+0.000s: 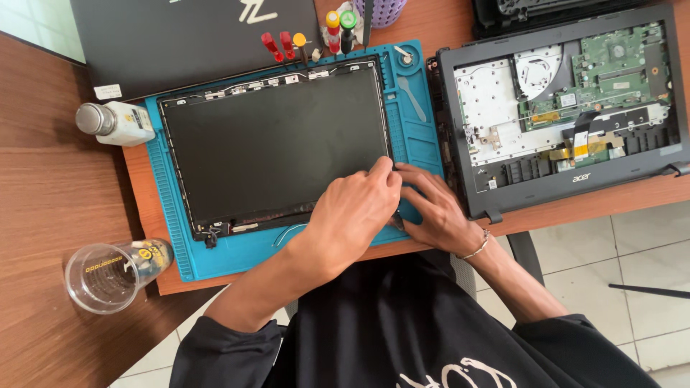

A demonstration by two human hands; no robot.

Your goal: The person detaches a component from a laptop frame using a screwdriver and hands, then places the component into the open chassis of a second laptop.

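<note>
A bare laptop screen panel [273, 140] in its black lid frame lies flat on a blue work mat [424, 136]. My left hand [356, 212] rests over the panel's near right corner, fingers pinched on the frame edge. My right hand [435, 208], with a thin bracelet at the wrist, presses beside it on the same corner, fingertips touching the left hand's. What sits between the fingers is hidden. A grey plastic pry tool [411, 97] lies on the mat's right strip.
An opened laptop base [568, 93] with green circuit board lies to the right. Several coloured screwdrivers [309, 39] lie behind the mat, a closed black laptop [187, 39] at back left. A white bottle [115, 122] and a clear plastic cup [108, 273] sit at left.
</note>
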